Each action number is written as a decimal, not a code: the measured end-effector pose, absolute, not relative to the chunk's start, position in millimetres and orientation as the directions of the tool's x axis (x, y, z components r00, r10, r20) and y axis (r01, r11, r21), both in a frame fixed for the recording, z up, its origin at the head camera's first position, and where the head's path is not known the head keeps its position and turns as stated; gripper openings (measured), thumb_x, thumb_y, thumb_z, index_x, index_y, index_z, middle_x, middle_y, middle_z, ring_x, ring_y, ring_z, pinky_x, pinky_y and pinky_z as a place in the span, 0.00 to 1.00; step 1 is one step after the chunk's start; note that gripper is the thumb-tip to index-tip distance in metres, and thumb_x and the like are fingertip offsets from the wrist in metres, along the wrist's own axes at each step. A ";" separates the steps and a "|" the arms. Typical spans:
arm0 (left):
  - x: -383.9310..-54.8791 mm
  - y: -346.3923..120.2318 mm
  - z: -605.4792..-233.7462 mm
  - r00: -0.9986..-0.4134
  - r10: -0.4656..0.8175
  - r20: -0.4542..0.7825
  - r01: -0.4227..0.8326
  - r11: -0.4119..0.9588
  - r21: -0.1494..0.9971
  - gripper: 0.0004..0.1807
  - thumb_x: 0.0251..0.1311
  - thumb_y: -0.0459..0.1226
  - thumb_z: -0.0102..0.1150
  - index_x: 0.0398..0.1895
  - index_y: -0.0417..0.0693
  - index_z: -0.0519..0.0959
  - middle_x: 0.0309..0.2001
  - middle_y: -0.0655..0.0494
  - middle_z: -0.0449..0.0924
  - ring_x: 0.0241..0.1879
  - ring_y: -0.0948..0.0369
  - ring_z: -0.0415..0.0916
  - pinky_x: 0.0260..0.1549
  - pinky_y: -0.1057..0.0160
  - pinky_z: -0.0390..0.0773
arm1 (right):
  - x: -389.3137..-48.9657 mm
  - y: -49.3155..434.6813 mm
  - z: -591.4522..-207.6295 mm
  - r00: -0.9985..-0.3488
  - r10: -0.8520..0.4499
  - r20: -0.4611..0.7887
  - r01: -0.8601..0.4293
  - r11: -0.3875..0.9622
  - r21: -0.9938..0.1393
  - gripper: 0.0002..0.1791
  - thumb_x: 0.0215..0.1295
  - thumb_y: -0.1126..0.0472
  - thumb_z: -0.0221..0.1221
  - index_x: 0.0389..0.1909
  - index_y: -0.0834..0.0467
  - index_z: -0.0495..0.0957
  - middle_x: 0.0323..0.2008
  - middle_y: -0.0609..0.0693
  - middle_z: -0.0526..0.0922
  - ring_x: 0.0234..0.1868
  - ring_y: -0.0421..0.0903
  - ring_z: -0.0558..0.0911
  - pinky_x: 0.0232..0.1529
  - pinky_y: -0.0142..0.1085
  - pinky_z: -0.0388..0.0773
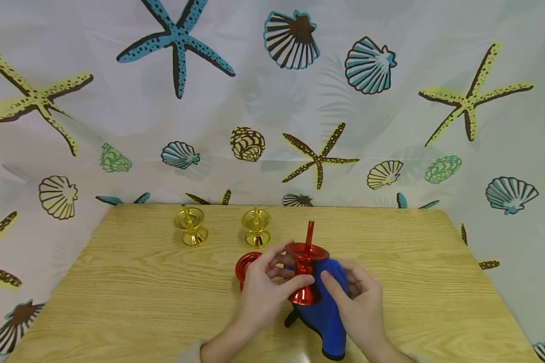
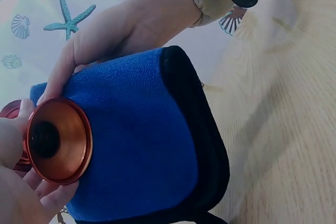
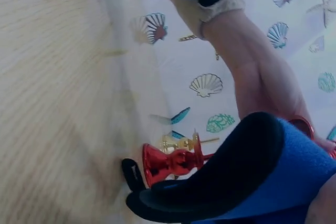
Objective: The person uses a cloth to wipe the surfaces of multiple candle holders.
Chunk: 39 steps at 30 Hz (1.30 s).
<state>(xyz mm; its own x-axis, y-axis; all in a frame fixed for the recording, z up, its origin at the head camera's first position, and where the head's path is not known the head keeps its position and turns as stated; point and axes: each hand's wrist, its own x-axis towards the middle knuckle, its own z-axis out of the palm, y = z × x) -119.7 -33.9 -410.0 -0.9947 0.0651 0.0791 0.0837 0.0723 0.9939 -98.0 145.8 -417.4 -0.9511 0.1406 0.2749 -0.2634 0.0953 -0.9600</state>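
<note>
A: Main piece?
B: Shiny red metallic candlestick with a thin stem [image 1: 304, 266]; lifted over the table's near-middle part, hollow base facing the left wrist camera; left hand [image 1: 264, 290] pinches its neck; right hand [image 1: 362, 305] grips a fuzzy blue cloth with black edging [image 1: 328, 317] behind it, some fingertips out of sight.
A: Hidden?
B: Second red round-rimmed holder [image 1: 243, 265], largely covered by the left hand; cloth blocks much of the right wrist view.
A: Around?
B: Two glossy gold cup-topped holders [image 1: 257, 238] further back; wood-grain table [image 1: 141, 302]; white shell-and-starfish fabric [image 1: 254, 111] beyond.
</note>
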 end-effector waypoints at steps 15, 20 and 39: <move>-121.1 -37.9 -413.7 -0.992 0.042 0.116 0.121 0.137 0.983 0.35 0.52 0.37 0.82 0.66 0.52 0.80 0.43 0.49 0.89 0.35 0.59 0.87 0.38 0.65 0.88 | -89.3 152.8 -423.0 -0.816 0.082 0.572 -0.569 0.060 -0.820 0.15 0.64 0.84 0.59 0.49 0.71 0.83 0.45 0.38 0.91 0.42 0.34 0.90 0.40 0.25 0.86; -121.5 -38.6 -413.3 -0.992 0.050 0.118 0.123 0.112 0.986 0.36 0.52 0.37 0.82 0.66 0.53 0.79 0.44 0.48 0.89 0.35 0.58 0.87 0.37 0.65 0.88 | -85.7 157.2 -419.4 -0.763 0.042 0.644 -0.644 0.023 -0.765 0.19 0.62 0.87 0.58 0.51 0.70 0.84 0.48 0.39 0.91 0.46 0.34 0.90 0.44 0.24 0.85; -113.4 -36.2 -408.0 -0.994 0.040 0.102 0.105 0.065 0.992 0.33 0.51 0.37 0.83 0.63 0.56 0.81 0.44 0.48 0.89 0.35 0.57 0.87 0.36 0.63 0.87 | -82.4 152.8 -416.8 -0.843 0.065 0.535 -0.523 0.140 -0.841 0.16 0.65 0.80 0.63 0.52 0.69 0.84 0.49 0.34 0.90 0.48 0.33 0.90 0.46 0.27 0.86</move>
